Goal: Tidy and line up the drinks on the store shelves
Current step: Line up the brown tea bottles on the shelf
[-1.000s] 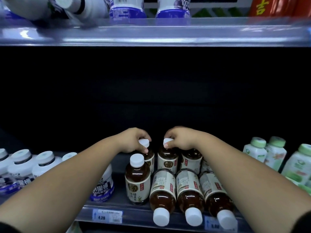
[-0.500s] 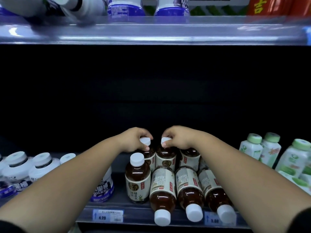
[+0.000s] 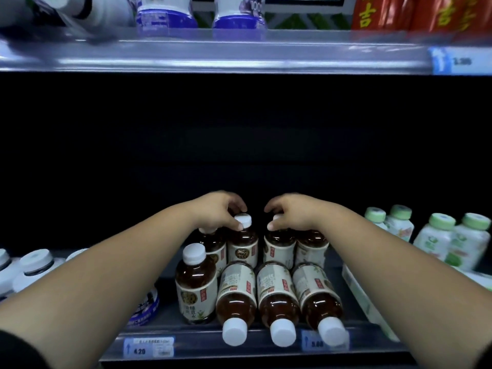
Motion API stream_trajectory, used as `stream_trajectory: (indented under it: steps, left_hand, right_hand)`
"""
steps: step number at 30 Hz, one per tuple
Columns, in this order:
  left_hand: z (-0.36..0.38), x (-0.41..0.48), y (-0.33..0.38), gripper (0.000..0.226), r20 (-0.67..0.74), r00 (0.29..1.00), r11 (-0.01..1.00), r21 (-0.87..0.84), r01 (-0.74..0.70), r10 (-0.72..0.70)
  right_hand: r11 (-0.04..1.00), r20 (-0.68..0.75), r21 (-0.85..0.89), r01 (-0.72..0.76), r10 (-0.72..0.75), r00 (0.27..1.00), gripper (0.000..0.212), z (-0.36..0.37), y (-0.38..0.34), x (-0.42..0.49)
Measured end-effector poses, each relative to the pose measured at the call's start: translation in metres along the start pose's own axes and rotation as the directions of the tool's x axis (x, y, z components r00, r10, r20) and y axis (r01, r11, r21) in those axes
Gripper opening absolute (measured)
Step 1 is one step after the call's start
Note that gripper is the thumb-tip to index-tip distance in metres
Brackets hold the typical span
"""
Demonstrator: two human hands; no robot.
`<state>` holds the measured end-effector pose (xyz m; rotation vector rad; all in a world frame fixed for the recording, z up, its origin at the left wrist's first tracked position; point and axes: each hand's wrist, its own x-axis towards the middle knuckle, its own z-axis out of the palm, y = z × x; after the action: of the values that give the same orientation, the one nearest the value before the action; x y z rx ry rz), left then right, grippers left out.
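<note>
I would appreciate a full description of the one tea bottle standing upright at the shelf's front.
The front tea bottle is clear plastic holding brown liquid, with a white cap and a cream label bearing a round emblem. It stands upright near the shelf edge, close beside three like bottles lying on their sides. Nothing grips it.

Bare forearms, dark sleeves near elbows

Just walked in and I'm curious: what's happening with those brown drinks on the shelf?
A person is tidying brown tea bottles on a store shelf. The left hand grips the cap of an upright back-row bottle, and the right hand pinches the cap of the neighbouring bottle. One front bottle stands upright, while three fallen bottles lie with caps toward the shelf edge.
</note>
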<state>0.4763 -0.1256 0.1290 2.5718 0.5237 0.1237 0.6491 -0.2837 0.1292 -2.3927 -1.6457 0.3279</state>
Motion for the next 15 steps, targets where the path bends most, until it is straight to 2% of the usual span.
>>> stream_trajectory:
  steps: [3,7,11,15]
  left_hand:
    - [0.010,0.012,0.014,0.053,0.007,1.000,0.994,0.108,-0.009,0.008]
    - [0.021,0.021,0.024,0.057,0.013,1.000,0.978,0.207,-0.006,0.003]
    - [0.024,0.024,0.022,0.051,0.006,0.999,0.959,0.282,0.036,-0.039]
    - [0.021,0.025,0.022,0.042,-0.006,0.999,0.953,0.298,0.049,-0.049]
  right_hand:
    - [0.999,-0.006,-0.033,0.003,-0.003,1.000,0.053,0.005,0.017,-0.005]
    - [0.996,0.002,0.083,0.037,-0.038,0.999,0.048,0.013,0.027,-0.003]
    - [0.999,-0.064,-0.022,0.030,-0.032,0.997,0.049,0.018,0.024,0.003]
    - [0.989,0.018,0.102,0.105,-0.107,0.994,0.039,0.015,0.024,0.005]
